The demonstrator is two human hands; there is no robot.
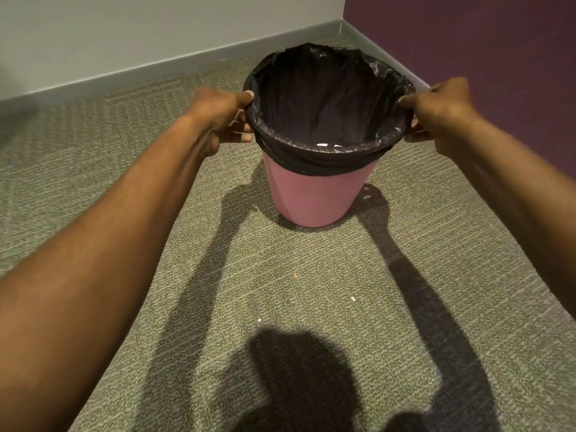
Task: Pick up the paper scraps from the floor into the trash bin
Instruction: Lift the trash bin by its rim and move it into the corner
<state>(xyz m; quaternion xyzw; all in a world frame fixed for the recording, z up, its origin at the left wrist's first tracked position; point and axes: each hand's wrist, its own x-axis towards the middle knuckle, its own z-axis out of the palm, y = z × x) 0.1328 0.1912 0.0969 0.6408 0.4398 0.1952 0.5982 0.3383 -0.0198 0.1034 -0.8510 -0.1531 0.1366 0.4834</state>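
Note:
A pink trash bin (pixel 314 194) lined with a black plastic bag (pixel 327 98) stands on the carpet near the room corner. My left hand (pixel 221 115) grips the bin's rim on its left side, thumb over the bag's edge. My right hand (pixel 439 112) grips the rim on its right side the same way. A sliver of white paper (pixel 327 145) shows low inside the bag, just past the near rim. Tiny white specks (pixel 352 298) (pixel 259 320) and a small orange fleck (pixel 295 276) lie on the carpet in front of the bin.
Green-grey patterned carpet (pixel 93 157) covers the floor. A pale wall with a grey baseboard (pixel 174 62) runs behind the bin, and a purple wall (pixel 483 35) meets it at the right. Shadows of my arms and head fall on the carpet in front.

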